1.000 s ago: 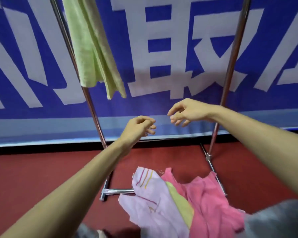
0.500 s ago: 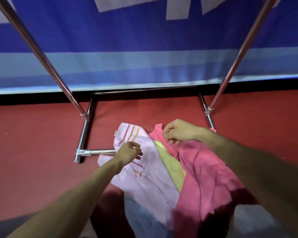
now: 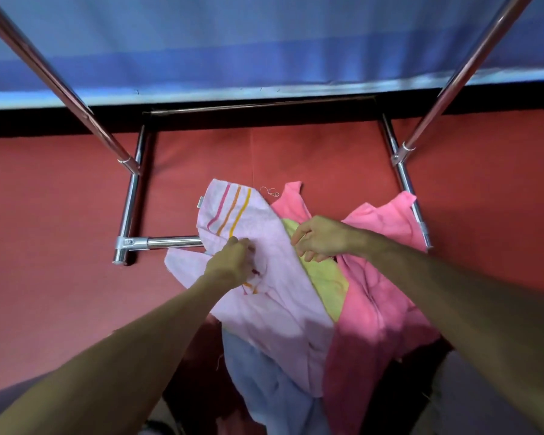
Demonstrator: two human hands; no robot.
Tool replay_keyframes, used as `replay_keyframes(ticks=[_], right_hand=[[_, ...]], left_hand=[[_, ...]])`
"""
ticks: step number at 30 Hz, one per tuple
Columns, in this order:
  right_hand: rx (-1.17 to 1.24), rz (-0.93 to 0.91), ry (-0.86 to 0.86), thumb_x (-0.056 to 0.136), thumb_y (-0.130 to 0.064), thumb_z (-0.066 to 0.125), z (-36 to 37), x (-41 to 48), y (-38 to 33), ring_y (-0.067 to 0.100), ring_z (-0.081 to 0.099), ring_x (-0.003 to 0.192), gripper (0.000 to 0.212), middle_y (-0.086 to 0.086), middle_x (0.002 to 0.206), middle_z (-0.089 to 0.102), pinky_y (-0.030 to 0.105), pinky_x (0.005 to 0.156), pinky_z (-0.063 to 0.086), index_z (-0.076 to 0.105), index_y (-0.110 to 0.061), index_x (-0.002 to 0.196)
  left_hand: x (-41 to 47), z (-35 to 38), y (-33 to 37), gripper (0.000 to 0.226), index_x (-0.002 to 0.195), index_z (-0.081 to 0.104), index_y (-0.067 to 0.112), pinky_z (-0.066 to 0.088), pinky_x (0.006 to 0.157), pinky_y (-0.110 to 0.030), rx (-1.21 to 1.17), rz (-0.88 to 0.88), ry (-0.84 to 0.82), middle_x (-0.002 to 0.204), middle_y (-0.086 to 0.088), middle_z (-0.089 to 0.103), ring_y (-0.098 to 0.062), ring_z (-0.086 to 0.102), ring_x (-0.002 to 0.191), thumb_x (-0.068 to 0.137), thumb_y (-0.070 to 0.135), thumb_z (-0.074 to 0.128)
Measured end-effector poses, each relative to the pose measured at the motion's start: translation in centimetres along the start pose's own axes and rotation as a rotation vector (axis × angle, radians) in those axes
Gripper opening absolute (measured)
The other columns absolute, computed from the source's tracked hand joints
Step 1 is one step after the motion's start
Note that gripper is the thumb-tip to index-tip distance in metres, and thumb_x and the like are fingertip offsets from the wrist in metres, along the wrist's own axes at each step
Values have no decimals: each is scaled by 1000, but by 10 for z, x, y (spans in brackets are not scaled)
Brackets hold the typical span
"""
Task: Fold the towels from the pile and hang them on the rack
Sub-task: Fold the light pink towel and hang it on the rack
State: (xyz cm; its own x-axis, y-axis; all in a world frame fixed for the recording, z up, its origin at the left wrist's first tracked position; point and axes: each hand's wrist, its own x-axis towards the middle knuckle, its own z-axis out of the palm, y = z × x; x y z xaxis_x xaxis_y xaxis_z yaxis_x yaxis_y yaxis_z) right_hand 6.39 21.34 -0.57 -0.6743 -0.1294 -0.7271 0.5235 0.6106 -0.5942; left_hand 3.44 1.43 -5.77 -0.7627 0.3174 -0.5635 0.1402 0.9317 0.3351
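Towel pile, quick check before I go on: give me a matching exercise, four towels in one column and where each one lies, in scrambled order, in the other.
Towels:
1. Lilac striped towel
2. Yellow towel
3. Pink towel
4. Blue towel

Places:
A. Right side of the pile, reaching the rack foot
B. Bottom of the pile, nearest the person
C. On top, pinched by the left hand
D. Between two other towels, under the right hand

Pairs: 1-C, 2-D, 3-A, 4-B
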Motion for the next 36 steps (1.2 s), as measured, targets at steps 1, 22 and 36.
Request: replay_keyframes(ticks=[1, 22, 36], right_hand=[[-7, -1, -10, 92, -5, 50, 0, -2, -3, 22, 61, 81, 26, 9, 95, 63, 27, 65, 49, 59, -4, 117], [-158, -558, 387, 83, -9, 67, -57, -218, -126, 9, 55, 55, 8, -1, 58, 63, 25, 61, 47, 72, -11, 77], [553, -868, 469, 92, -4, 53, -56, -289, -145, 15, 53, 69, 16, 6, 76, 57, 26, 68, 44, 60, -10, 79]], left_hand=[[0, 1, 0, 38, 120, 53, 17, 47, 88, -40, 24, -12, -5, 122, -7, 47, -29, 55, 110, 83, 15, 61], [-191, -198, 125, 13, 74, 76, 15, 34, 48, -10, -161, 532, 396, 54, 6, 63, 6, 48, 44, 66, 21, 84], [-265, -225, 145, 33, 85, 63, 13, 42, 72, -29, -598, 600, 296, 75, 4, 60, -10, 52, 71, 78, 45, 70]])
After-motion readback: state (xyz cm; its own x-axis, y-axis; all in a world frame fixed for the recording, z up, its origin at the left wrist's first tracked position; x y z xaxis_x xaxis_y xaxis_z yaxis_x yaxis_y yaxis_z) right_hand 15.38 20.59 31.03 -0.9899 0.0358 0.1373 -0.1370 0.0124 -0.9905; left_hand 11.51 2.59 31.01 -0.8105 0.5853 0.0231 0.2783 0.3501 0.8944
